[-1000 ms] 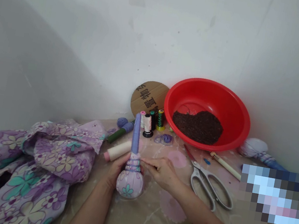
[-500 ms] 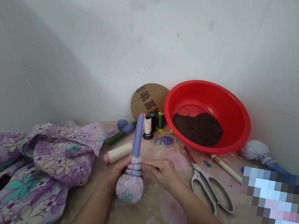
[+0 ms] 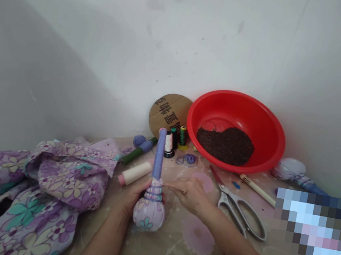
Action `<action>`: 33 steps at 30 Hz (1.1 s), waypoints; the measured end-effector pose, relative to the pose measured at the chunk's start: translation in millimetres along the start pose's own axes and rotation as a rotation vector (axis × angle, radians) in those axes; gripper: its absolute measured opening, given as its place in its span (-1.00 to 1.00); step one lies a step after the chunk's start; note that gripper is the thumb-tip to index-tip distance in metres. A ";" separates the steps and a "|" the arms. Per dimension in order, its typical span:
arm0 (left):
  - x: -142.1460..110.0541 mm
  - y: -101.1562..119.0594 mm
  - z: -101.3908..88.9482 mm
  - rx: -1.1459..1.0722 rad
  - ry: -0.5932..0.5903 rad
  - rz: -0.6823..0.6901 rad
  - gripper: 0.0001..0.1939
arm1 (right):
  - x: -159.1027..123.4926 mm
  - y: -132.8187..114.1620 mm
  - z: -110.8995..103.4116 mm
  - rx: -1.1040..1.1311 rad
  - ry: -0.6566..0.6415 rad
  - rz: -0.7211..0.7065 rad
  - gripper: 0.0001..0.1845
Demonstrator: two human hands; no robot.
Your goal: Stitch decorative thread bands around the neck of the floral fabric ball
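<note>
My left hand (image 3: pixel 134 199) wraps round a floral cloth ball (image 3: pixel 148 216) on a stick handle (image 3: pixel 159 156) covered in purple, with the handle pointing up and away from me. Purple thread (image 3: pixel 153 195) binds the gathered cloth at the neck, where the ball meets the handle. From the right, my right hand (image 3: pixel 190 194) reaches to that neck, its thumb and fingers pressed together at the cloth edge. Whatever they pinch is too small to make out. A white roll with a pink end (image 3: pixel 136 173) lies just beyond my left hand.
Floral cloth (image 3: pixel 65 179) is heaped at the left. A red basin (image 3: pixel 274 137) of dark grains stands behind, beside a cardboard disc (image 3: pixel 167 109) and several thread spools (image 3: pixel 170 145). Scissors (image 3: pixel 236 205), a cream stick (image 3: pixel 257 189) and a second wrapped ball (image 3: pixel 291 170) lie at the right.
The handle's top has tilted slightly right, and the ball has shifted a touch the same way. My right hand stays at the neck, its fingers slightly lower and changed in pose.
</note>
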State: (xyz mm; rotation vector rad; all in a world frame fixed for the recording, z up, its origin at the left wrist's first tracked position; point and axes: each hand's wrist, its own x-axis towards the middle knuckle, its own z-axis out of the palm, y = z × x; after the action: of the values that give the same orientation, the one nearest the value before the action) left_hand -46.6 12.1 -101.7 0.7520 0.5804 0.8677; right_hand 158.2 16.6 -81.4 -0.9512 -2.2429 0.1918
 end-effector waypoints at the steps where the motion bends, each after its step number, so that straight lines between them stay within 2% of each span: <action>1: 0.1 0.1 0.6 0.004 0.012 -0.002 -0.72 | 0.0 1.5 1.3 0.004 0.009 -0.019 -0.70; 10: -1.6 -0.2 2.4 0.011 0.048 -0.021 -0.74 | -2.1 6.9 13.0 0.145 0.059 0.001 -0.78; 16: -0.5 0.8 1.8 0.036 -0.030 -0.018 -0.73 | -2.1 8.2 18.4 0.232 0.038 0.047 -0.78; 19: -0.6 0.9 3.0 0.042 -0.028 -0.001 -0.73 | -2.1 9.8 21.4 0.276 0.042 0.049 -0.78; 27: -1.6 -0.2 2.4 0.018 -0.044 0.010 -0.74 | -0.9 0.4 17.2 0.324 0.035 0.072 -0.75; 33: -0.9 -1.3 2.1 0.041 -0.010 0.025 -0.79 | 0.4 -5.9 16.3 0.307 0.047 0.103 -0.81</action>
State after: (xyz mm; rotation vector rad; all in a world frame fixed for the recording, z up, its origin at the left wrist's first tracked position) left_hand -45.1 10.1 -101.2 0.8020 0.5822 0.8762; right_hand 144.1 14.6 -91.3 -0.8932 -2.0472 0.5380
